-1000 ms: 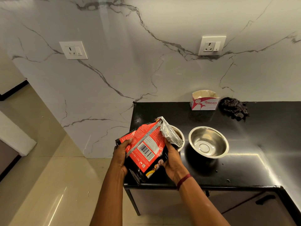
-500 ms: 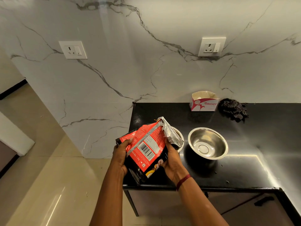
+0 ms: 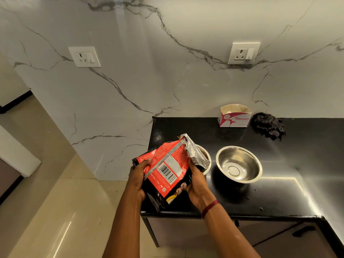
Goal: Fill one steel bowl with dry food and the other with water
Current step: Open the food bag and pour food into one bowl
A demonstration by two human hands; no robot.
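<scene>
The left hand (image 3: 137, 177) grips the left edge of the food bag (image 3: 167, 164), thumb laid across its red printed face. The right hand (image 3: 197, 183) grips the bag's right side, fingers curled behind it just under the torn silver mouth (image 3: 195, 153). A red thread (image 3: 209, 208) circles the right wrist. The bag is held tilted, barcode side up. Its lower corner hangs over the counter's front left corner, and its mouth points up and away from the hands.

Just beyond the right hand, the silver mouth overlaps the first steel bowl (image 3: 206, 156). Only a strip of that bowl's rim and inner wall shows past the bag, so its contents cannot be told. To the right of the right hand, just beside the first bowl, the second steel bowl (image 3: 239, 164) stands upright and shows a bare, shiny bottom.

Both bowls sit on the black counter (image 3: 279, 192). Its left edge runs just beyond the left hand and its front edge passes under the wrists. Open black surface stretches right of the second bowl, with a few small specks (image 3: 255, 189) on it. Left of the left hand the counter drops away to beige floor (image 3: 55, 202).

Farther out, against the marble wall (image 3: 167, 81), stand an open-topped tissue box (image 3: 235, 116) and, right of it, a crumpled dark cloth (image 3: 268, 125).
</scene>
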